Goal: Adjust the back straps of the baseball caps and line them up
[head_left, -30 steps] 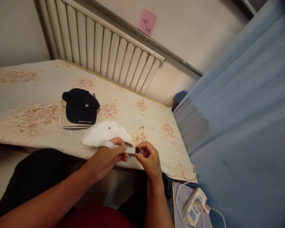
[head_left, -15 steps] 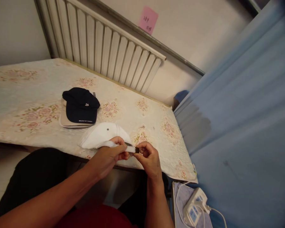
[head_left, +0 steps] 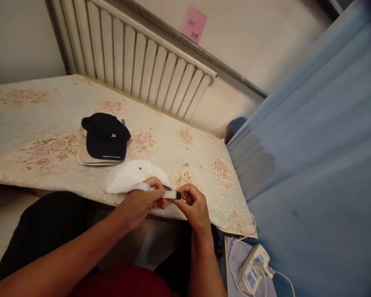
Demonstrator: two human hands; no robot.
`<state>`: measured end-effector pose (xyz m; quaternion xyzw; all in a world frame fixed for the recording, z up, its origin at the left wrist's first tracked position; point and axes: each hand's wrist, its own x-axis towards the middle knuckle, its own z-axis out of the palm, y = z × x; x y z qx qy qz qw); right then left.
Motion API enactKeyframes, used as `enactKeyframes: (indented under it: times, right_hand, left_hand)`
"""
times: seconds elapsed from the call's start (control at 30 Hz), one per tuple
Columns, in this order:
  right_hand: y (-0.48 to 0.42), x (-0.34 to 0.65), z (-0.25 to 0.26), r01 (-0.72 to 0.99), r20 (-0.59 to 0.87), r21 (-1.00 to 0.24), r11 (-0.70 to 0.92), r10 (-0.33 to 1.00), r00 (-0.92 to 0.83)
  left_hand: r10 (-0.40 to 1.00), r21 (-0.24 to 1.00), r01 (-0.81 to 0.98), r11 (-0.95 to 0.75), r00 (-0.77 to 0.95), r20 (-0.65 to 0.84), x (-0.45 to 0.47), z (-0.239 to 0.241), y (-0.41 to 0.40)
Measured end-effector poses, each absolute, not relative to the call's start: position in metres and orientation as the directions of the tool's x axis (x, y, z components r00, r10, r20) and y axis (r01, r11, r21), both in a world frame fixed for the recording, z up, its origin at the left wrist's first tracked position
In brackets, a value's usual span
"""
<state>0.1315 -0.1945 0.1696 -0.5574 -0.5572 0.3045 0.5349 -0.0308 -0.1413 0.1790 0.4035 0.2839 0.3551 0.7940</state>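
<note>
A white cap (head_left: 135, 175) lies on its side near the front edge of the bed, its rear strap (head_left: 170, 194) stretched out toward the right. My left hand (head_left: 148, 198) pinches that strap between thumb and fingers, close to the cap's opening. At the strap's far end is a small dark buckle (head_left: 178, 195), gripped by the fingertips of my right hand (head_left: 193, 206). Behind and to the left, a navy cap (head_left: 106, 136) with white lettering rests on top of beige headwear (head_left: 84, 154), of which mostly the brim shows.
A floral quilted cover (head_left: 160, 136) spreads over the bed. Along the back stands a white radiator (head_left: 136, 62) under a pink note (head_left: 194, 24). A blue curtain (head_left: 312, 144) hangs at the right. Beside the bed, a white power strip (head_left: 254, 270) with cables lies on a small table.
Both hands keep nearly the same place on the strap and buckle. The view has shifted very slightly; the caps lie as before.
</note>
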Motion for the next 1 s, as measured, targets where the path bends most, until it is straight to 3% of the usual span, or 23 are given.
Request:
enactKeyframes:
  times: [1.0]
  right_hand:
    - [-0.195,0.120,0.174,0.352,0.214,-0.926,0.140,0.960,0.182]
  left_hand:
    - [0.792,0.894,-0.237,0.380,0.582,-0.183,-0.026,0.179,-0.141]
